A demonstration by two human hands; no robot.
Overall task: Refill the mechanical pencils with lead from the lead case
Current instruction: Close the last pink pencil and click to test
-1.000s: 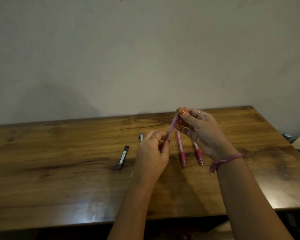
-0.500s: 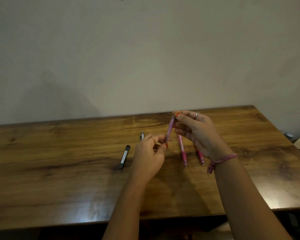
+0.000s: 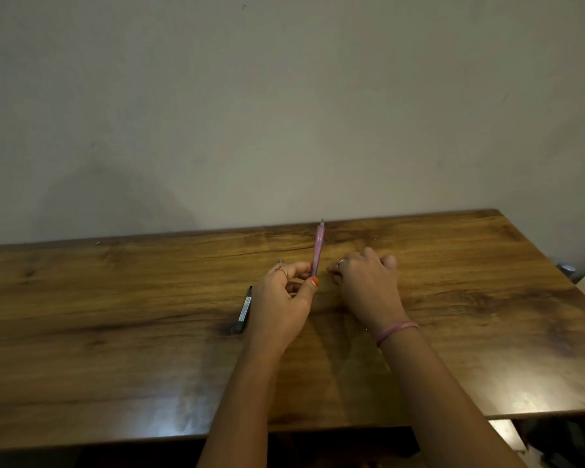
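My left hand [image 3: 284,305] pinches the lower end of a pink mechanical pencil [image 3: 317,251] between thumb and fingers and holds it nearly upright, its top pointing away from me. My right hand [image 3: 368,285] lies palm down on the wooden table [image 3: 115,332] just right of that pencil. It covers the spot where the two other pink pencils lay, so they are hidden. The black lead case [image 3: 245,309] lies flat on the table left of my left hand. A small grey piece [image 3: 280,261] lies just behind my left fingers.
A plain wall stands right behind the table's far edge. The table's right edge is near, with some dim objects [image 3: 566,268] beyond it on the floor.
My right hand let go of the pencil's top and dropped onto the table over the two lying pencils. My left hand keeps the pencil, now more upright.
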